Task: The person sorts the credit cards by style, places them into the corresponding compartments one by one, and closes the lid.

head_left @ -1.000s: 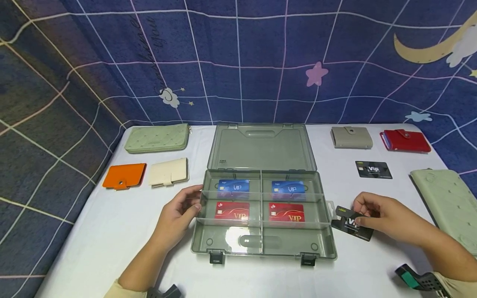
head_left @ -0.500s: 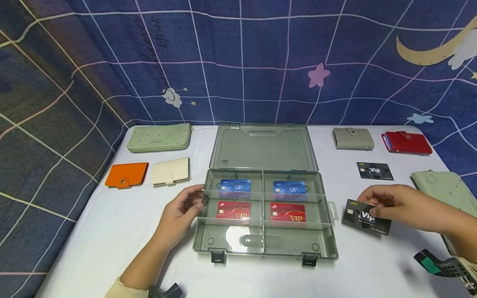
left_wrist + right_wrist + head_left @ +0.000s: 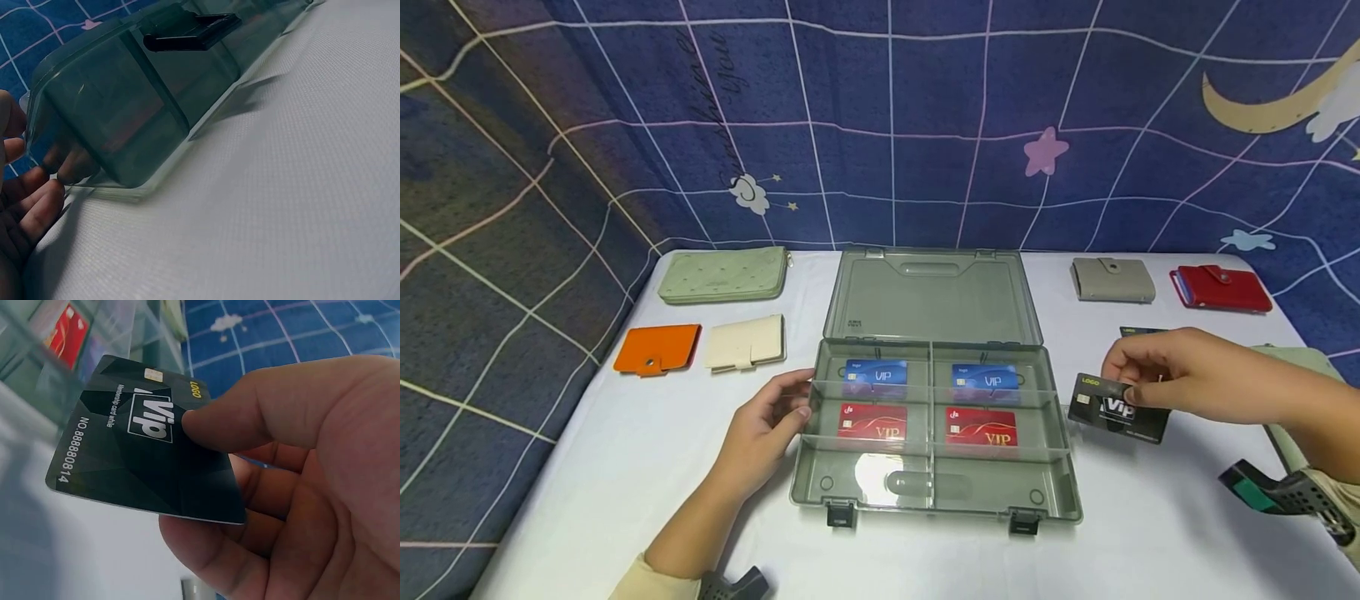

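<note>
My right hand (image 3: 1195, 375) pinches a black VIP card (image 3: 1093, 404) with the thumb on its printed face. In the right wrist view, the card (image 3: 94, 450) is raised and tilted, fingers behind it. It is just right of a translucent grey-green compartment box (image 3: 985, 483). My left hand (image 3: 763, 429) rests its fingertips against the box's left wall, also seen in the left wrist view (image 3: 34, 209). Two blue VIP cards (image 3: 875, 377) lie in the back compartments and two red VIP cards (image 3: 981, 425) in the middle ones. The front pair holds no cards.
The box's open lid (image 3: 932, 300) lies behind it. At left are a green wallet (image 3: 722, 275), an orange card holder (image 3: 657, 348) and a cream one (image 3: 745, 343). At right are a grey holder (image 3: 1112, 280), a red one (image 3: 1225, 288) and another black card (image 3: 1138, 331), mostly hidden.
My right hand has lifted the black card off the table, first shifting right, then moving back left and up toward the box. The left hand stays at the box's left wall.
</note>
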Tool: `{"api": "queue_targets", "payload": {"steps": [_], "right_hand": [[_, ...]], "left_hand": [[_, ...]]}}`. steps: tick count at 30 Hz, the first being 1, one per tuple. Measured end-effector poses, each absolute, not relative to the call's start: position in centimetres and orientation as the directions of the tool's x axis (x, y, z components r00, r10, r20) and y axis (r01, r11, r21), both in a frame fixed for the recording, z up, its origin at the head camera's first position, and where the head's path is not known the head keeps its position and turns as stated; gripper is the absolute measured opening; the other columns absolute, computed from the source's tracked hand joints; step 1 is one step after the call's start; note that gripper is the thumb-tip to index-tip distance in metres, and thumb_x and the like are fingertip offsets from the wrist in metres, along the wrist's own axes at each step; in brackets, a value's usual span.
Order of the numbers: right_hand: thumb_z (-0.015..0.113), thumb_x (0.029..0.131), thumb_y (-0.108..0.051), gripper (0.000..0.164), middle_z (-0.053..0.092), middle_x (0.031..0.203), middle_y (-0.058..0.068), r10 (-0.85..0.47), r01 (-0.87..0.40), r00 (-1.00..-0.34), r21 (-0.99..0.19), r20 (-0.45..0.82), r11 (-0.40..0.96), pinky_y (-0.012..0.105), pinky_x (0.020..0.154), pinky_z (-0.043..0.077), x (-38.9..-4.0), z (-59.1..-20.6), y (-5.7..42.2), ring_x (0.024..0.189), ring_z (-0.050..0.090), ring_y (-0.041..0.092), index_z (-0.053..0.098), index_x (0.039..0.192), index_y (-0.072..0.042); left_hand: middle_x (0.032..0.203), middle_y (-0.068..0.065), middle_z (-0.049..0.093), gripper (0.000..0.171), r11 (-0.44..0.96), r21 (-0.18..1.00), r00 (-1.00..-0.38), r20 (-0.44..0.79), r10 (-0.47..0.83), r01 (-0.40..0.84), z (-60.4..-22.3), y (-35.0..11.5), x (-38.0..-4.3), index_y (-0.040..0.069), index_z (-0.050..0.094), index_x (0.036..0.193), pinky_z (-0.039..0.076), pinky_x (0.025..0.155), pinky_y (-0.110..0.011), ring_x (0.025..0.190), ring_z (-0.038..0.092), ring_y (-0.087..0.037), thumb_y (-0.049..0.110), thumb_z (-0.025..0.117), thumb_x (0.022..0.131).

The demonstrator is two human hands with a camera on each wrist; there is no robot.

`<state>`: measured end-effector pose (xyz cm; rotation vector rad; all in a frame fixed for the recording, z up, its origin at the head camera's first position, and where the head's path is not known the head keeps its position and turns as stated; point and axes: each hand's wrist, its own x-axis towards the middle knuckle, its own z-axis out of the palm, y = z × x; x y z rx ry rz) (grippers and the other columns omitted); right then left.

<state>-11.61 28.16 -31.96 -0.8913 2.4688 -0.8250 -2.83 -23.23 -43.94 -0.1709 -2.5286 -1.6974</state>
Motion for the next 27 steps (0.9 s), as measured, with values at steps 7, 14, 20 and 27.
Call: {"api": "queue_targets", "payload": {"steps": [7, 14, 20, 27], "right_hand": [[0.073, 0.094, 0.002, 0.025, 0.059, 0.083, -0.008, -0.704, -0.417, -0.68, -0.681, -0.205, 0.601, 0.028, 0.062, 0.049, -12.2, -31.1, 24.0, 0.078, 0.058, 0.012, 0.066, 0.107, -0.019], [0.072, 0.095, -0.002, 0.024, 0.061, 0.088, -0.007, -0.746, -0.456, -0.64, -0.69, -0.184, 0.561, 0.03, 0.067, 0.053, -12.5, -30.6, 20.6, 0.082, 0.06, 0.015, 0.067, 0.111, -0.02], [0.069, 0.096, -0.001, 0.024, 0.061, 0.093, -0.004, -0.793, -0.483, -0.597, -0.734, -0.123, 0.477, 0.03, 0.069, 0.054, -13.1, -31.3, 17.7, 0.081, 0.06, 0.016, 0.068, 0.114, -0.018], [0.069, 0.096, -0.002, 0.023, 0.063, 0.095, -0.004, -0.828, -0.486, -0.548, -0.759, -0.122, 0.434, 0.032, 0.071, 0.053, -13.5, -32.3, 14.5, 0.08, 0.06, 0.016, 0.07, 0.113, -0.018]], "left_hand": [[0.125, -0.012, 0.072, 0.046, 0.371, 0.919, -0.991, 0.132, 0.038, 0.137, -43.9, -23.2, -2.9, 0.008, 0.064, 0.144, 0.056, 0.089, -0.021, 0.107, 0.068, -0.027, -0.002, 0.063, 0.099], [0.125, -0.011, 0.072, 0.046, 0.376, 0.916, -0.99, 0.133, 0.041, 0.139, -43.8, -23.1, -2.8, 0.008, 0.064, 0.144, 0.056, 0.09, -0.021, 0.107, 0.068, -0.025, -0.001, 0.064, 0.099], [0.125, -0.01, 0.071, 0.046, 0.4, 0.905, -0.99, 0.137, 0.043, 0.142, -43.9, -23.2, -2.8, 0.008, 0.063, 0.145, 0.055, 0.091, -0.02, 0.107, 0.068, -0.023, -0.001, 0.064, 0.099], [0.126, -0.01, 0.071, 0.047, 0.4, 0.906, -0.99, 0.131, 0.049, 0.139, -44.1, -23.4, -2.9, 0.009, 0.063, 0.145, 0.056, 0.091, -0.021, 0.108, 0.068, -0.023, -0.001, 0.064, 0.099]]}}
